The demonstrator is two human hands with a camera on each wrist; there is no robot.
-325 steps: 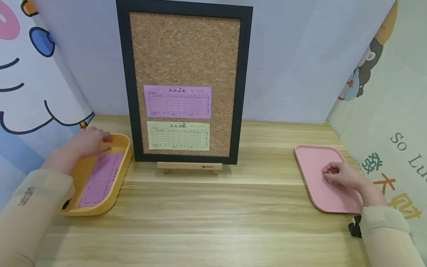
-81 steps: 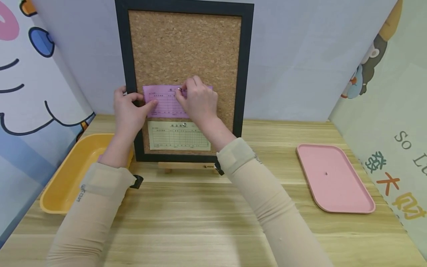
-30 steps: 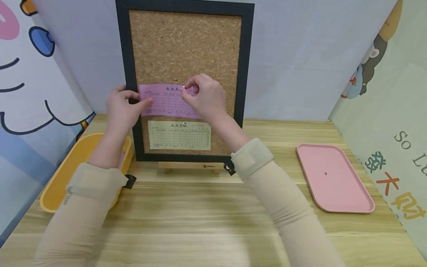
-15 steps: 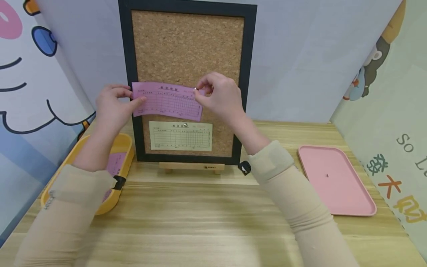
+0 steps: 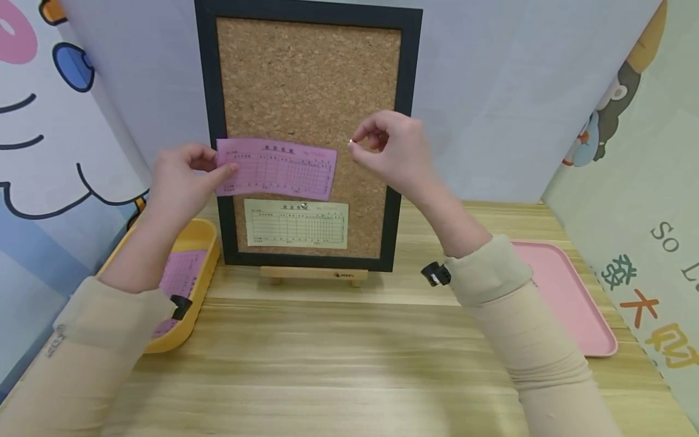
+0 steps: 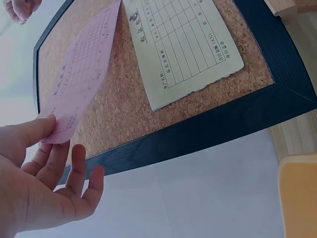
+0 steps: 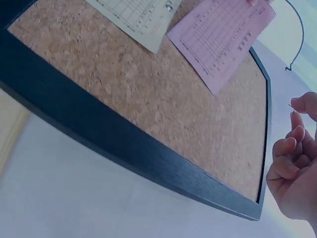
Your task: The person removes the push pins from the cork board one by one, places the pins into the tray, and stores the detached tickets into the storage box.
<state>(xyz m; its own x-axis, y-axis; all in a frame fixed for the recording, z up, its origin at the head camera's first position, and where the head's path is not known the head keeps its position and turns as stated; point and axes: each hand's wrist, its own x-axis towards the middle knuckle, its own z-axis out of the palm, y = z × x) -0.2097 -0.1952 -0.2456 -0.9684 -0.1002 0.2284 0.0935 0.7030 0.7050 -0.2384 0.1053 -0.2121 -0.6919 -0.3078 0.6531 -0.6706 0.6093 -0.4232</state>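
My left hand (image 5: 182,185) pinches the left edge of a purple form (image 5: 278,169) between thumb and fingers; the left wrist view shows the purple form (image 6: 84,69) curving away from the cork. My right hand (image 5: 395,152) pinches a small shiny pushpin (image 5: 351,142) in front of the board's right side, apart from the form; its thin point shows in the right wrist view. The framed cork board (image 5: 308,79) stands upright. Below the purple form, a pale green form (image 5: 297,224) hangs on the cork by a pushpin (image 5: 304,206).
A yellow bin (image 5: 204,276) with a purple form (image 5: 182,273) inside stands at the left, partly behind my left forearm. At the right lies a pink tray (image 5: 568,291), partly covered by my right sleeve. A small wooden stand (image 5: 314,274) holds up the board.
The purple form has come off the cork and shifted left in my left hand. My right hand has drawn the pin out and moved right, away from the form.
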